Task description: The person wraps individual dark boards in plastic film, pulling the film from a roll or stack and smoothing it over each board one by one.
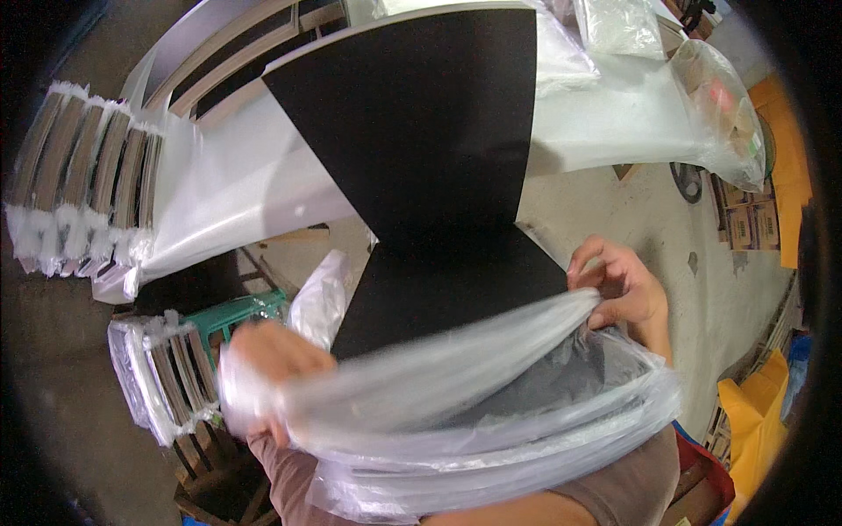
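Observation:
A large black sheet [421, 114], bent across its middle, rises against the white-covered table edge. Its lower half slopes down toward my lap. A clear plastic bag [491, 438] lies bunched in soft folds over the near end of this sheet. My left hand [279, 355], smeared by motion, grips the bag's left side with fingers above and thumb below. At the right, my right hand [624, 285] pinches the bag's upper edge between thumb and fingers, beside the sheet's right border. Whether the sheet's near end lies inside the bag or under it, I cannot tell.
Several plastic-wrapped stacks of boards [83, 175] stand at the left end of the white-covered table [237, 184]. A smaller wrapped bundle [171, 373] rests by a green plastic stool [250, 314]. A filled clear bag [724, 114] hangs at the table's right end; cartons [752, 223] sit beyond.

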The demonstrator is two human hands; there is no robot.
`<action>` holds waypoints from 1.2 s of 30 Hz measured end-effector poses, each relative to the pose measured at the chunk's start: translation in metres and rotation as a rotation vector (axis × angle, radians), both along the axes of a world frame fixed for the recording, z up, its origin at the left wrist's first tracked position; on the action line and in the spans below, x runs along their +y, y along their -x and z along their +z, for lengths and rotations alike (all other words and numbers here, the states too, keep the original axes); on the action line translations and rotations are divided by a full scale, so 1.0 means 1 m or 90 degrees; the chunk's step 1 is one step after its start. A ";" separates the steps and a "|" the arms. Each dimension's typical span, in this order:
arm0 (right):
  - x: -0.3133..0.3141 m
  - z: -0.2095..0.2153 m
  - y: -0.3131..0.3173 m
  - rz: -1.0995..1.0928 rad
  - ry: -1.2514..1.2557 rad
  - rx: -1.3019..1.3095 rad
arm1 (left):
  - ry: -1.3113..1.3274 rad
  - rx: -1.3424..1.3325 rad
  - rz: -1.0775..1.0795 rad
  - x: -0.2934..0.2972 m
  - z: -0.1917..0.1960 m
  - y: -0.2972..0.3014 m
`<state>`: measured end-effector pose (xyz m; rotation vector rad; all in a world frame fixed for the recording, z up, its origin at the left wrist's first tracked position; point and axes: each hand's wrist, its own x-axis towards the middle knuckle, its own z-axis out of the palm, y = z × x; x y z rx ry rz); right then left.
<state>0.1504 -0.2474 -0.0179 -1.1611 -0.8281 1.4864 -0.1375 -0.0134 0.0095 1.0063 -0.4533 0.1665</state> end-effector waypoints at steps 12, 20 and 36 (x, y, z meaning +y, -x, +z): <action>0.040 -0.189 -0.045 -0.107 0.132 0.011 | -0.047 0.779 0.585 0.016 -0.270 -0.009; 0.051 -0.203 -0.079 -0.054 0.108 -0.534 | -0.314 0.788 0.590 0.051 -0.247 0.021; 0.155 0.010 0.062 -0.220 -0.356 -0.339 | -0.108 0.258 0.581 -0.022 -0.019 -0.095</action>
